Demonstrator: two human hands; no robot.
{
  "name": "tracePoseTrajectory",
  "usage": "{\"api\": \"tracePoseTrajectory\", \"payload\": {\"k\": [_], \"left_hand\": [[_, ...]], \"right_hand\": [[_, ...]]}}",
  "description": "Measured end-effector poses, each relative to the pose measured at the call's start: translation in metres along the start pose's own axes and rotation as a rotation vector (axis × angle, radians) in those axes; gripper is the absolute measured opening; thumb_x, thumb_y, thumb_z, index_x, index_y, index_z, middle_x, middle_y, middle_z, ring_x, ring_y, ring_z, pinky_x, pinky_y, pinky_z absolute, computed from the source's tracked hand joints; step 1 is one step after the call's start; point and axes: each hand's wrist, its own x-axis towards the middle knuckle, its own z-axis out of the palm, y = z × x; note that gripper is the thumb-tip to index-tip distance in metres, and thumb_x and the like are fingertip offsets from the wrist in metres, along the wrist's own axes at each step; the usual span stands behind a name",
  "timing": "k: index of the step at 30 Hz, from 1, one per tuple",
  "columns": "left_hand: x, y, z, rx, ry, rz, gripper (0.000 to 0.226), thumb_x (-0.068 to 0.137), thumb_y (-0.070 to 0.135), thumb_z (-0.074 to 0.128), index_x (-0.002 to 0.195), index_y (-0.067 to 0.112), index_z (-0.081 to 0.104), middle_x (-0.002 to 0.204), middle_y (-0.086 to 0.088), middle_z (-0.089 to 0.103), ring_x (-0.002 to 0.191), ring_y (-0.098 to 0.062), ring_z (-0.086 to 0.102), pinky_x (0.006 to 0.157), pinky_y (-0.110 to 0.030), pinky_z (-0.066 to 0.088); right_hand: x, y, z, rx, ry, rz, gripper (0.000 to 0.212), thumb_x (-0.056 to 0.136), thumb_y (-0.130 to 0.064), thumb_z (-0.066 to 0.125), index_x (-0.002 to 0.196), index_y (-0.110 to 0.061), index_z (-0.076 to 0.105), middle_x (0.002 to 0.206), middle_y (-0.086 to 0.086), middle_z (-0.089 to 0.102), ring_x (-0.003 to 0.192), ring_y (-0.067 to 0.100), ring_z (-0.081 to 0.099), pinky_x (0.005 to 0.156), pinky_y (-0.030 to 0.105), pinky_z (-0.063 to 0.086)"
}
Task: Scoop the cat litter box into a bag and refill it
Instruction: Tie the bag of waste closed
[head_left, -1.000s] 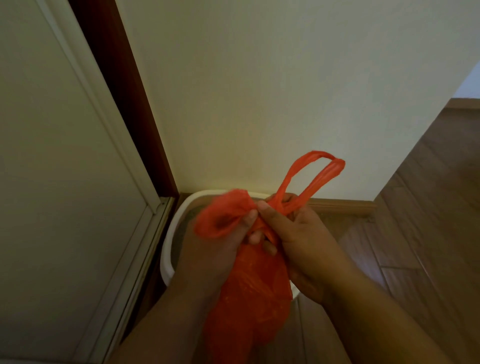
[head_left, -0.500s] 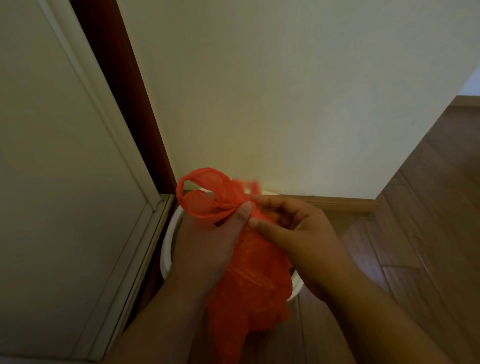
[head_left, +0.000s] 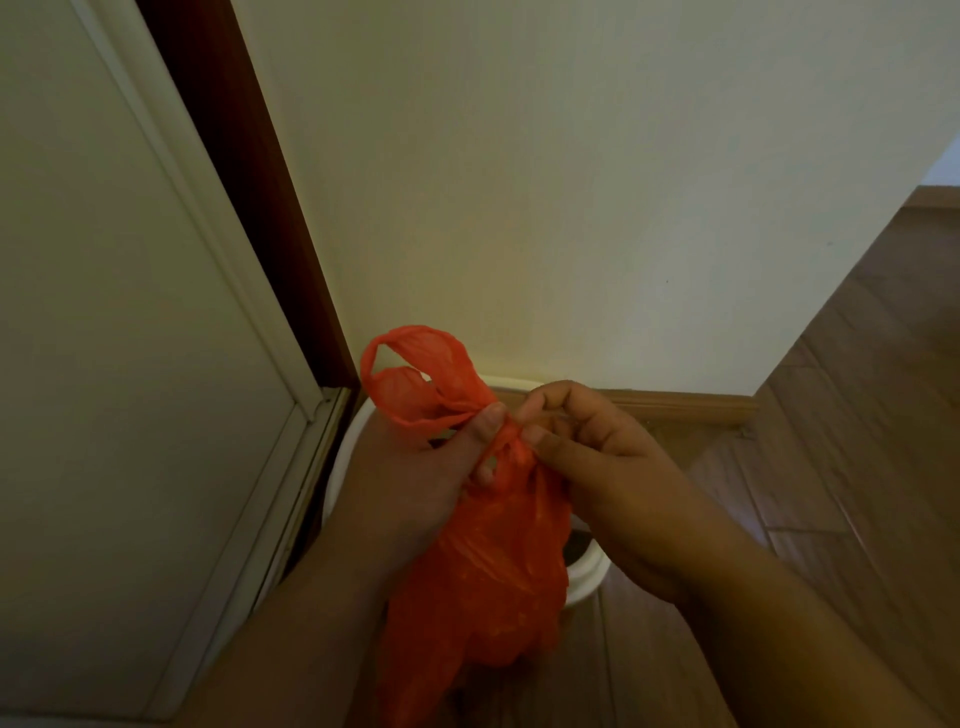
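Litter box (head_left: 586, 581) sits on the floor under my orange bag (head_left: 483, 582), whose right handle loop is now drawn into a knot between my left hand (head_left: 415, 483) and right hand (head_left: 597, 467), both pinching it, so scooping looks finished.

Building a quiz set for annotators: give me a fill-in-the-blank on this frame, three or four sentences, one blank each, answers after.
1. Both hands pinch the neck of an ___ plastic bag.
2. The bag's handle loops stick up on the side of the ___ hand.
3. The right hand pinches the bag with thumb and ___.
4. Behind the bag, the white litter box stands on a ___ floor.

Missing words: orange; left; fingers; wooden
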Motion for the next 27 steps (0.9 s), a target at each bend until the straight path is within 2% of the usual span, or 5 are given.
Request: {"api": "tracePoseTrajectory", "payload": {"k": [8,13,18,22,27], "left_hand": [[0.000,-0.001,0.000,-0.079,-0.018,-0.024,0.029,0.089,0.054,0.066,0.083,0.027,0.073,0.078,0.001,0.075,0.071,-0.016,0.072,0.075,-0.046,0.060],[-0.003,-0.002,0.002,-0.072,-0.074,-0.093,0.031,0.092,0.053,0.065,0.090,0.024,0.076,0.070,-0.005,0.072,0.062,-0.022,0.069,0.077,-0.054,0.060],[-0.007,0.004,0.005,-0.178,-0.160,-0.121,0.027,0.096,0.040,0.062,0.087,0.018,0.073,0.065,-0.006,0.073,0.050,-0.011,0.061,0.056,-0.029,0.050],[-0.008,0.003,0.007,-0.244,-0.149,-0.084,0.015,0.094,0.036,0.065,0.088,0.034,0.079,0.077,0.001,0.076,0.065,-0.010,0.071,0.059,-0.024,0.053],[-0.009,0.002,0.014,-0.370,-0.148,-0.179,0.022,0.090,0.045,0.066,0.106,0.032,0.074,0.095,-0.004,0.078,0.079,-0.023,0.074,0.073,-0.042,0.058]], "right_hand": [[-0.002,-0.002,-0.005,0.160,-0.108,0.026,0.038,0.090,0.020,0.049,0.120,0.003,0.066,0.111,0.032,0.069,0.098,0.036,0.072,0.085,0.041,0.061],[0.000,0.000,-0.005,-0.050,0.052,0.031,0.033,0.076,-0.005,0.074,0.108,-0.008,0.076,0.104,0.018,0.076,0.096,0.035,0.074,0.083,0.046,0.061],[0.003,0.000,-0.008,-0.224,0.203,-0.035,0.018,0.078,-0.031,0.074,0.088,-0.017,0.080,0.113,-0.004,0.069,0.097,0.022,0.068,0.084,0.045,0.059],[0.001,-0.007,0.002,-0.036,0.203,0.086,0.035,0.097,-0.034,0.057,0.104,-0.002,0.070,0.095,0.023,0.073,0.077,0.029,0.071,0.062,0.036,0.062],[0.002,-0.011,0.012,0.335,0.192,0.103,0.047,0.100,-0.042,0.051,0.111,-0.002,0.071,0.084,0.013,0.075,0.066,0.018,0.072,0.055,0.028,0.057]]}}
